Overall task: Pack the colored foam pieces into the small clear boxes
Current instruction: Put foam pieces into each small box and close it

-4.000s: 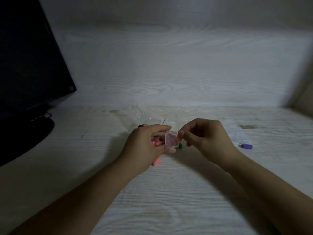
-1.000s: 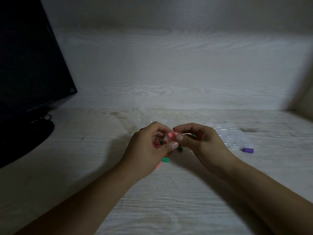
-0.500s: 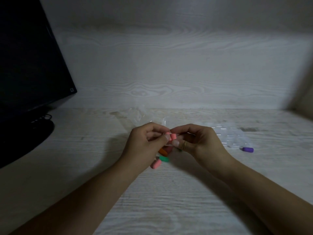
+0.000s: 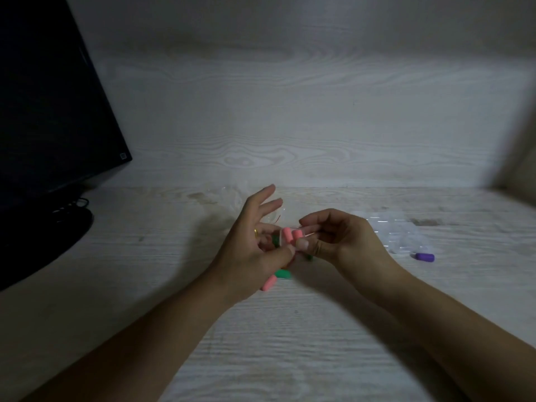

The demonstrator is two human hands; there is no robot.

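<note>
Both forearms are reaching in from the bottom edge and meeting above the middle of the pale, wood-grained bench (image 4: 290, 343). The right hand (image 4: 345, 237) is curling its fingers round a small clear box (image 4: 293, 237), pinching it with the thumb underneath; two pink foam pieces (image 4: 291, 237), soft-looking stubby cylinders, are standing side by side in it. The left hand (image 4: 255, 245) is fanning its upper fingers out straight toward the back wall while its thumb is touching the near edge of the box; it is gripping nothing that shows. Below the hands, a green foam piece (image 4: 282, 274) and another pink foam piece (image 4: 268, 282) are lying on the bench, just beside each other. Off to the right, a purple foam piece (image 4: 425, 257) is lying beside crinkled clear plastic packaging (image 4: 403, 236). A dark monitor (image 4: 52, 97) is standing at the left.
</note>
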